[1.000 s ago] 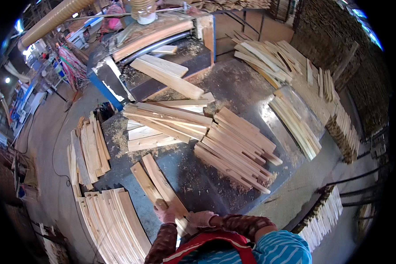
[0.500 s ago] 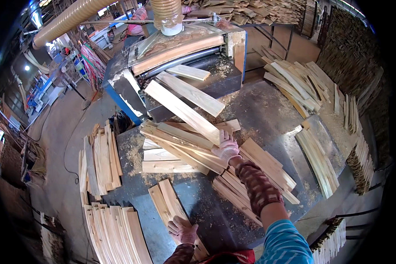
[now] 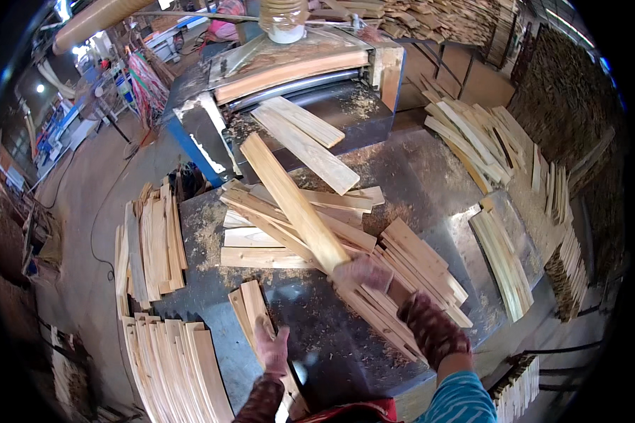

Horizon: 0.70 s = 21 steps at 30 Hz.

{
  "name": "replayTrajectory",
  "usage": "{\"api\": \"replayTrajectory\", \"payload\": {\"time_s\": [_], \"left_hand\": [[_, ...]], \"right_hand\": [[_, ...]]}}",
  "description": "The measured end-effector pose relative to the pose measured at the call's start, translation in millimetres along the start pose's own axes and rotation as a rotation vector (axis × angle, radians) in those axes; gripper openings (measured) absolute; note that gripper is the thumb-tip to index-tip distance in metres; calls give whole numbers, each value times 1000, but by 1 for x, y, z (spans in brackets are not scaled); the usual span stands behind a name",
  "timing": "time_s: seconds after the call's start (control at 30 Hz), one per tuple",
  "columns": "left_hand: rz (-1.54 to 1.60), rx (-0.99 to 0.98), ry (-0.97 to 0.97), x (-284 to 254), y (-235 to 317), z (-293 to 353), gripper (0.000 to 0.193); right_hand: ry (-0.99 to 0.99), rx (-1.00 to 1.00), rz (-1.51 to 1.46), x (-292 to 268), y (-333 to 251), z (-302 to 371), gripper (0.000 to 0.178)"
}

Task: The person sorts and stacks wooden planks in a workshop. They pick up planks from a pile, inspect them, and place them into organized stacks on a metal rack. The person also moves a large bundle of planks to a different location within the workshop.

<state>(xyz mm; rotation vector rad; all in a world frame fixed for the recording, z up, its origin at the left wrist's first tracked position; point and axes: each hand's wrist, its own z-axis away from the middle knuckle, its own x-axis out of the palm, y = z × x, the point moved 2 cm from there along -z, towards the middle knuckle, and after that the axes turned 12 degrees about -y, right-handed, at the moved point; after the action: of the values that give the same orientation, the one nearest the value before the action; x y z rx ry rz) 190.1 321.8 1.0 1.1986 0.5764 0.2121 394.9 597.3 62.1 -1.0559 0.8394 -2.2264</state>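
My right hand, in a pale pink glove and blurred, is closed round the near end of a long wooden board. That board slants away to the far left, above a loose heap of boards. Close to me on the left, my left hand lies on a pair of boards, thumb held apart from the fingers. Two more planks rest on the outfeed bed of a planer-like machine, just beyond the held board's far end.
Neat board stacks stand at the left table edge, with another upright bundle behind. More boards lie right of centre, a bundle near the right edge, and a pile far right. Wood shavings litter the dark tabletop.
My right hand has drawn a board nearer to me, and the board now points more steeply away. My left hand has shifted slightly left and forward along the pair of boards.
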Motion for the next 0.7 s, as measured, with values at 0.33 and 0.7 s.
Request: {"api": "replayTrajectory", "payload": {"time_s": [0.33, 0.7], "left_hand": [[966, -24, 62, -75, 21, -149, 28], [978, 385, -9, -198, 157, -264, 24]], "right_hand": [[-464, -334, -210, 46, 59, -1, 89], [-170, -809, -724, -74, -144, -72, 104]]}}
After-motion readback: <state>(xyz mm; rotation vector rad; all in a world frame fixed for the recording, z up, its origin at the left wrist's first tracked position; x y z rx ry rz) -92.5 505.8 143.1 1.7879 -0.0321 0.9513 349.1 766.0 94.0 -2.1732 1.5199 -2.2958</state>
